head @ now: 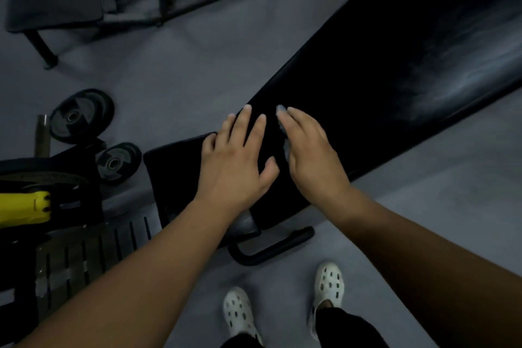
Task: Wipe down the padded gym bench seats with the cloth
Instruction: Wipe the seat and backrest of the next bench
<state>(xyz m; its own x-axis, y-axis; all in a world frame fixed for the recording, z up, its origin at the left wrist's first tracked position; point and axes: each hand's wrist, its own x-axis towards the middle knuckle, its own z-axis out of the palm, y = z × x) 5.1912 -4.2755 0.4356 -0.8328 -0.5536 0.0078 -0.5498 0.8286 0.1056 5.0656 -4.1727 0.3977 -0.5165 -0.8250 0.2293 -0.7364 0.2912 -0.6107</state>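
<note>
On the near end of the padded bench (367,70), both hands lie side by side; the left hand (234,161) rests flat on the pad, fingers straight and spread, holding nothing; the right hand (310,150), just beside it, presses straight fingers down on the cloth (281,110), a small pale grey-blue wad almost wholly hidden under the palm, showing only past the fingertips and beside the thumb; the bench pad is long, black and smooth with a dull sheen; toward its far end pale streaky smears (452,73) cross the surface; off the bench's left edge two round weight plates (82,116) sit on the grey floor (175,70); farther off that way stands a second bench (56,0); by the bench's near foot are two white perforated clogs (238,311).
</note>
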